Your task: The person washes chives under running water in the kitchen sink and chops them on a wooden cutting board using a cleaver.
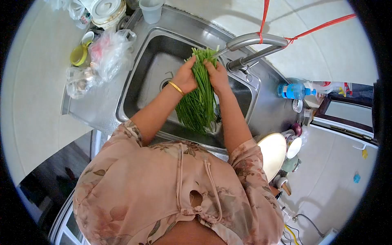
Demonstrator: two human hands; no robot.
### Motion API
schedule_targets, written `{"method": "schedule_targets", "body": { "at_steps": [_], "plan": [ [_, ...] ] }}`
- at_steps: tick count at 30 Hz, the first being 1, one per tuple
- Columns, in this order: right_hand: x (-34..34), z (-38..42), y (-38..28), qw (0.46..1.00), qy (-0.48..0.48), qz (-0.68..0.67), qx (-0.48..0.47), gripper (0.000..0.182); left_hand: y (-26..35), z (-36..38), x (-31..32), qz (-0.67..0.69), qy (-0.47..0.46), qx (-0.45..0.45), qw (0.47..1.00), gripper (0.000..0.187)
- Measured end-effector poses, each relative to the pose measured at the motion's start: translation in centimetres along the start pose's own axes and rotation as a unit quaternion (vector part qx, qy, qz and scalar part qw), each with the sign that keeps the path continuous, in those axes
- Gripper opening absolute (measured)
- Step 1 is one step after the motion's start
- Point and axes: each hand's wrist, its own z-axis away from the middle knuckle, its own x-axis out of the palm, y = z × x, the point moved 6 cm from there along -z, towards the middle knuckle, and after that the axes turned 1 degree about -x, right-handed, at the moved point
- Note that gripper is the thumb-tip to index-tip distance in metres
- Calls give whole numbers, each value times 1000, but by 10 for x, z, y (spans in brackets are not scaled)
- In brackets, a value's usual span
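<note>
A thick bunch of long green chives (197, 107) hangs over the steel sink (141, 75), cut ends up by the faucet and leafy ends down toward the near rim. My left hand (187, 76), a gold bangle at its wrist, is closed around the bunch's left side near the top. On the right side my right hand (216, 74) grips the same bunch, thumb over the stalks. Just above the stalk ends is the spout of the faucet (256, 40), with what looks like water running onto them. Part of the drain (165, 84) shows left of my left wrist.
Plastic bags (109, 55) and a yellow-green container (79, 55) lie left of the sink. A clear plastic cup (151, 11) stands at its far corner. To the right are a blue bottle (292, 91) and a round cutting board (272, 153). Red cords (320, 26) tie up the faucet.
</note>
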Motion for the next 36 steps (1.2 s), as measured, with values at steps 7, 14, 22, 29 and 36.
{"method": "schedule_targets", "body": {
  "at_steps": [7,14,22,29,36],
  "plan": [
    [13,20,-25,982,20,174,-74,41,3,-4,-5,-28,20,39,999,41],
    [11,12,-13,979,-65,-164,101,36,15,9,12,-19,22,9,1000,41],
    [13,9,-8,985,-46,-142,88,34,11,6,-17,-111,30,6,993,34],
    [19,3,-9,994,-106,9,-13,38,15,13,-6,29,-30,-59,997,36],
    [18,8,-21,972,-119,-158,129,35,18,9,8,5,-45,-72,996,40]
  ]
}}
